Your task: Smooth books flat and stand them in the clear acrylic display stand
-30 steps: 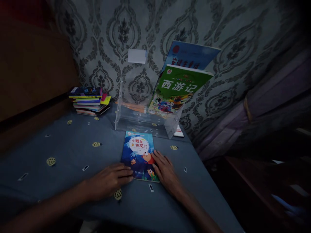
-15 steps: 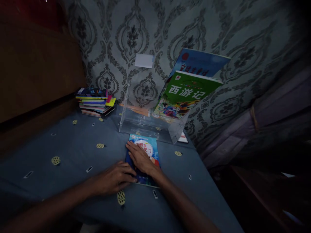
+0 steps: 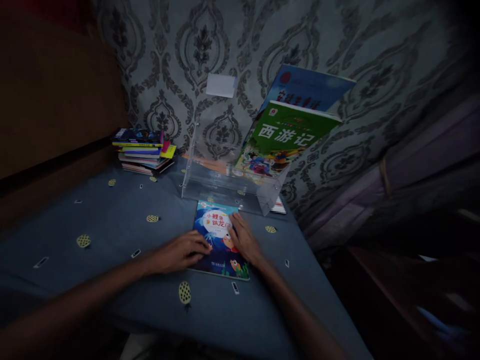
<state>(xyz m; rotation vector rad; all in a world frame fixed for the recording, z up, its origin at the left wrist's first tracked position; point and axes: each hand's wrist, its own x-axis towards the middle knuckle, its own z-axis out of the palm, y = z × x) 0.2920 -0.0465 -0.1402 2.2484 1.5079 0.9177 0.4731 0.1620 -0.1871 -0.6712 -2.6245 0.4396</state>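
Note:
A blue picture book (image 3: 215, 250) with a white circle and red Chinese title lies shut and flat on the cloth, its cover facing up. My left hand (image 3: 187, 251) rests on the book's left edge, fingers loosely bent and a little apart. On the opposite side, my right hand (image 3: 245, 239) lies along the right edge with its fingers stretched over the cover. Just beyond the book stands a clear acrylic book stand (image 3: 221, 187). A green book (image 3: 288, 135) leans in its right part, in front of a taller blue book (image 3: 313, 87).
Several books form a stack (image 3: 140, 152) at the back left. The grey-blue cloth (image 3: 112, 220) has a pineapple print. Patterned wallpaper (image 3: 161, 85) rises behind, with a white card (image 3: 221, 85) near the stand's top. A purple curtain (image 3: 408, 155) hangs at the right.
My right hand has slid from the middle and left of the cover to its right edge, uncovering the title. My left hand has shifted slightly up along the left edge.

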